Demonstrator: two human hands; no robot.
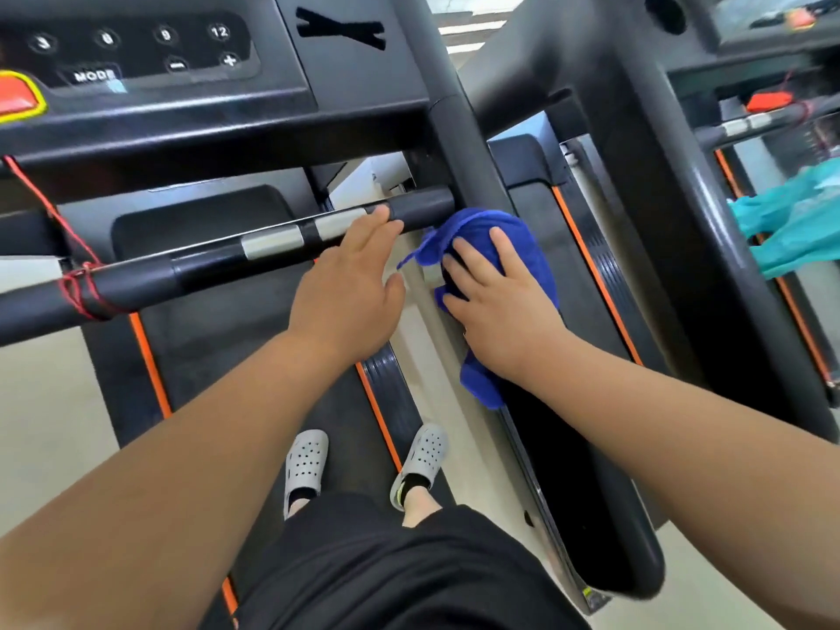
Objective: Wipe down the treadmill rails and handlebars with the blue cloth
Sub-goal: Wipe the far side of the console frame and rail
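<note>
**Blue cloth** (pixel 477 229): bunched over the front end of the right side rail (pixel 568 493), at the foot of the upright post (pixel 459 143), toward one o'clock from picture centre. One tail trailing off the rail's edge toward six o'clock, below the wrist.

**Right hand** (pixel 500 306): spread flat on top of the cloth, fingers straight and apart, aimed at eleven o'clock. Presses the cloth onto the rail; no pinch, no wrap.

**Left hand** (pixel 345 297): flat, fingers straight and close together, tips touching the front handlebar (pixel 204 261) just beside its silver sensor plates (pixel 272 242). Holds nothing. Lies at nine o'clock of the cloth, near it but not touching.

**Progress (judged):** wiping under way at the rail's forward end, where rail meets post. Cleaned stretches not distinguishable from uncleaned ones, so no telling how much is finished. Probably left:
- the length of the right rail running back toward five o'clock
- the front handlebar running toward nine o'clock
- the rail on the far side, out of view

**Also present:**
- console (pixel 136 61) at eleven o'clock
- red cord (pixel 77 284) knotted round the handlebar at nine o'clock
- teal fabric (pixel 791 225) on the neighbouring machine at three o'clock
</note>
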